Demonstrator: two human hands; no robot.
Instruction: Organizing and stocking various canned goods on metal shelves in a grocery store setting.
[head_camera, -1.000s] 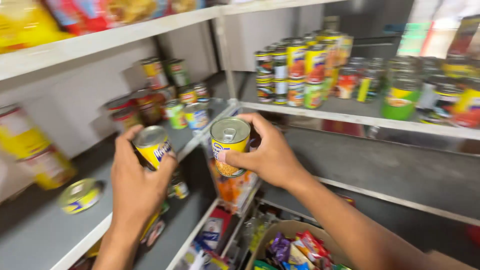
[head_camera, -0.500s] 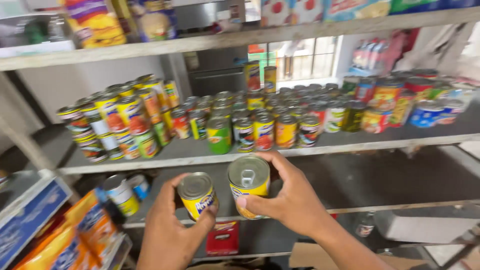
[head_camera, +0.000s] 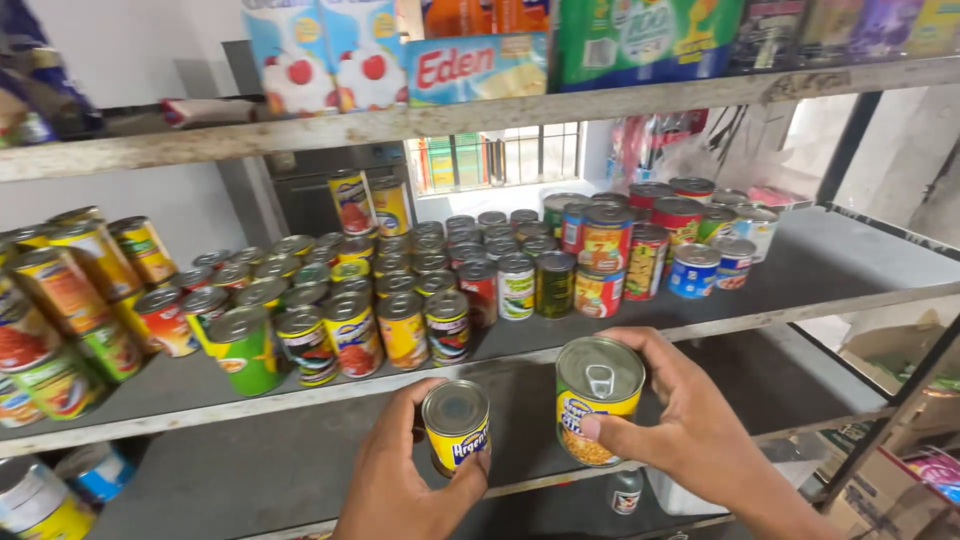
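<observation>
Holding a small yellow can (head_camera: 456, 426) upright, the left hand (head_camera: 400, 490) has its grip wrapped round it; the right hand (head_camera: 690, 430) clasps a larger yellow can (head_camera: 598, 400) just beside, both in front of the shelf (head_camera: 800, 265) crowded with tins (head_camera: 400, 300).

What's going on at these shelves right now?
A person stands at a metal shelf rack crowded with tinned goods. The left hand holds a small yellow-labelled can, and the right hand holds a larger yellow can with a pull-tab lid. Both cans are held upright in front of the middle shelf, just below its front edge, not resting on anything.
</observation>
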